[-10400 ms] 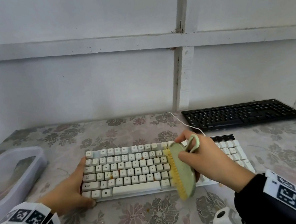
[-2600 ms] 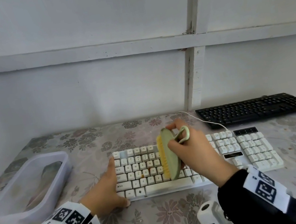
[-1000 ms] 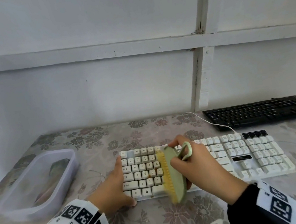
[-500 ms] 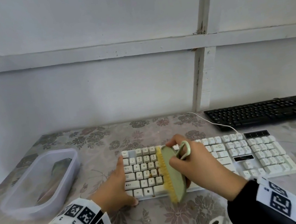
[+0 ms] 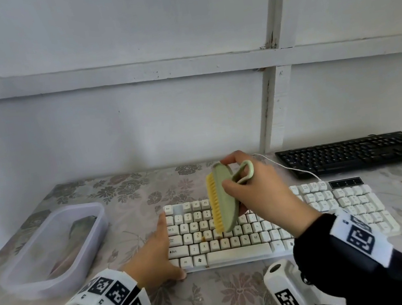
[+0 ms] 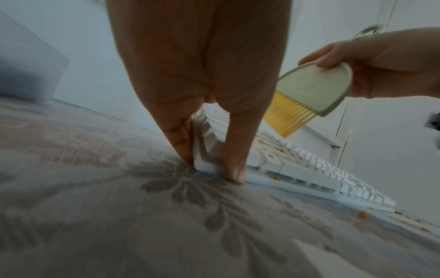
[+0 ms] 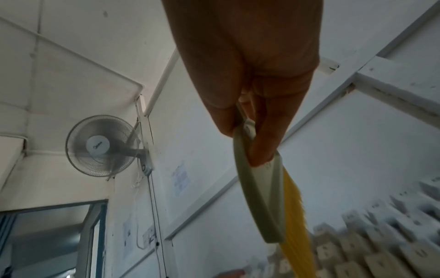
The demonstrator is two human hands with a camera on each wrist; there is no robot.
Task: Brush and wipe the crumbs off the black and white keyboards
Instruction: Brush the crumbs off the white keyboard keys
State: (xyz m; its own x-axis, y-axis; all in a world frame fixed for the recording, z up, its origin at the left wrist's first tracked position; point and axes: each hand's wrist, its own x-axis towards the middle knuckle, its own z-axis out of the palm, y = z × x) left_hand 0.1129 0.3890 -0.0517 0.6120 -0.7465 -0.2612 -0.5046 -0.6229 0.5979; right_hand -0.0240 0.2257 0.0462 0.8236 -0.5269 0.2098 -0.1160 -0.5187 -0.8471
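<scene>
White keyboard (image 5: pixel 271 223) lies flat on the tabletop (image 5: pixel 217 297), near edge toward me; orange crumbs (image 6: pixel 281 150) sit between the keys left of centre and a few more have landed on the cloth past the front edge. The change: half a second ago the brush (image 5: pixel 221 199) had its bristles down at the front rows — now I see it lifted clear over the upper rows, bristles facing left, not touching the keys. I read that as a return stroke, so the white board is only part done. Right hand (image 5: pixel 261 190) has its fingers (image 7: pixel 264 143) curled round the brush back and loop handle. Left hand (image 5: pixel 155 254) braces the board's left end, straight fingers along the side, thumb at the front corner. Black keyboard (image 5: pixel 358 153) waits at far right — untouched, I judge. A clear tub (image 5: pixel 52 249) stands to the left.
</scene>
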